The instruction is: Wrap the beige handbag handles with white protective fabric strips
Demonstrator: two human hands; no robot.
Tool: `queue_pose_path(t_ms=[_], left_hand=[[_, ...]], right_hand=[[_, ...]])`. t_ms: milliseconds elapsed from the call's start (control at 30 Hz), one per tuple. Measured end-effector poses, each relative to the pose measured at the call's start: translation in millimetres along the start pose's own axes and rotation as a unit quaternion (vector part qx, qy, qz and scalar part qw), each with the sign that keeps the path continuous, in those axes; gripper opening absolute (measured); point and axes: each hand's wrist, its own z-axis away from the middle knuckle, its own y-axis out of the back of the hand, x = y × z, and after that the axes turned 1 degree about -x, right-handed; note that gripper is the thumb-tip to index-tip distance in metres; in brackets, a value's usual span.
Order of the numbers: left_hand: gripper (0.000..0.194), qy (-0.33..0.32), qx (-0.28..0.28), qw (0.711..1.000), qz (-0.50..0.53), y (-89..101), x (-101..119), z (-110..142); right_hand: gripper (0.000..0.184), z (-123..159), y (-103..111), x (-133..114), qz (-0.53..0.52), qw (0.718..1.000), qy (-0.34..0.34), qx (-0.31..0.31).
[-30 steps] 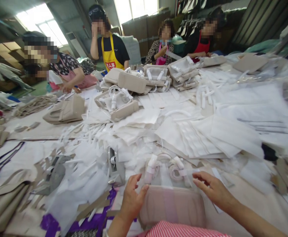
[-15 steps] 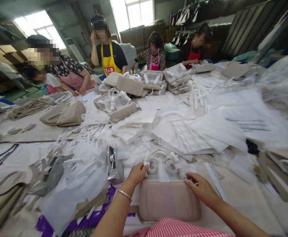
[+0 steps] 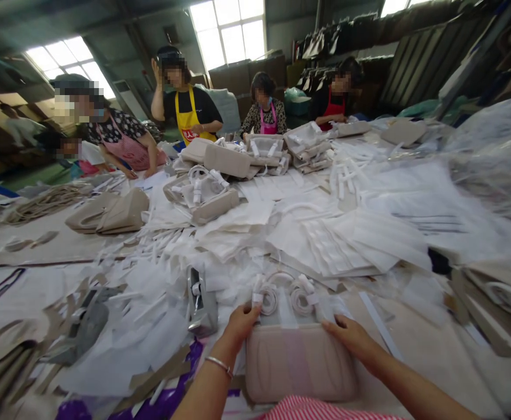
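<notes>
A pale beige handbag [image 3: 299,364] lies on the table right in front of me, with a strip of clear tape down its front. Beyond its top edge are coiled straps [image 3: 268,298] in white wrapping, one on each side, and a curved handle. My left hand [image 3: 243,322] grips the bag's upper left corner, its fingertips by the left coil. At the upper right corner my right hand [image 3: 347,335] holds the bag with the thumb along its edge; some of those fingers are hidden behind it. A grey tape dispenser [image 3: 202,312] stands left of the bag.
Another tape dispenser [image 3: 84,321] sits farther left among white paper scraps. White sheets [image 3: 347,233] spread across the middle. Beige bags [image 3: 227,160] are piled beyond, and one more bag [image 3: 111,211] lies at the left. Several people work along the far side.
My left hand has come down slightly along the bag's left corner. My right hand has moved a little left and closed on the right corner. The view has tilted up slightly.
</notes>
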Motion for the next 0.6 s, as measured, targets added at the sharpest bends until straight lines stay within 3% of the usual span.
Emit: queue_pose_path(t_ms=[67,133,233,400,533,600], left_hand=[[0.072,0.008,-0.08,0.99,0.119,0.1,1.5,6.5],[0.07,0.019,-0.115,0.975,0.191,0.0,4.1,15.0],[0.062,0.013,-0.096,0.972,0.214,0.0,9.6,30.7],[0.063,0.031,-0.083,0.979,0.182,2.2,14.6,50.6],[0.071,0.015,0.025,0.996,0.087,9.6,3.9,50.5],[0.075,0.02,0.043,0.996,0.081,15.4,-2.9,46.4]], right_hand=[[0.056,6.5,1.4,-6.2,-0.085,0.995,-0.024,-0.046],[0.056,15.6,1.1,-12.4,-0.171,0.981,-0.043,-0.083],[0.056,31.4,-1.0,-22.6,-0.242,0.965,-0.03,-0.096],[0.06,49.0,-1.2,-39.6,-0.272,0.958,0.025,-0.088],[0.06,54.2,4.1,-56.9,-0.167,0.981,0.098,-0.032],[0.053,59.0,7.3,-71.4,-0.115,0.986,0.12,-0.004]])
